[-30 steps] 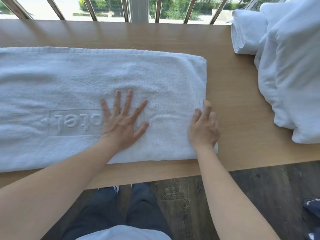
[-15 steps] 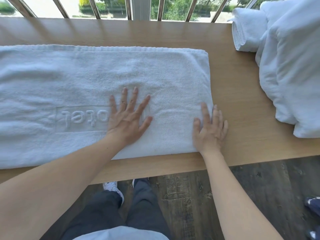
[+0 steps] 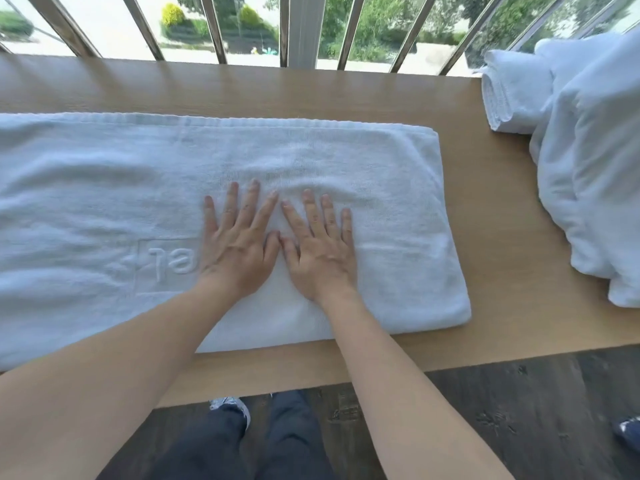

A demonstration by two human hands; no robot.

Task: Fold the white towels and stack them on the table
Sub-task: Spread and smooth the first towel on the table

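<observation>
Your left hand [image 3: 239, 254] and right hand [image 3: 320, 258] lie palm down, side by side on the towel [image 3: 381, 188]. The fingers are straight and slightly spread, pinching nothing, and the thumbs are almost touching.

The towel lies flat under both palms, its long axis running left to right across your front. Its right end, a thick doubled edge, lies to the right of your right hand, so that hand is the nearer one to it. The other end runs out of view past your left arm. An embossed logo sits half under your left hand. The cloth looks smoothed, so the next fold probably brings one end over along that long axis. The right end is the one you can see and reach.

The table [image 3: 502, 220] is light wood, with bare board to the right of the towel. Further off, at the far right corner, a folded towel [image 3: 512, 95] rests against a loose heap [image 3: 595, 174] of white cloth. Beyond the table's back edge stands a railing [image 3: 300, 29], with greenery outside.
</observation>
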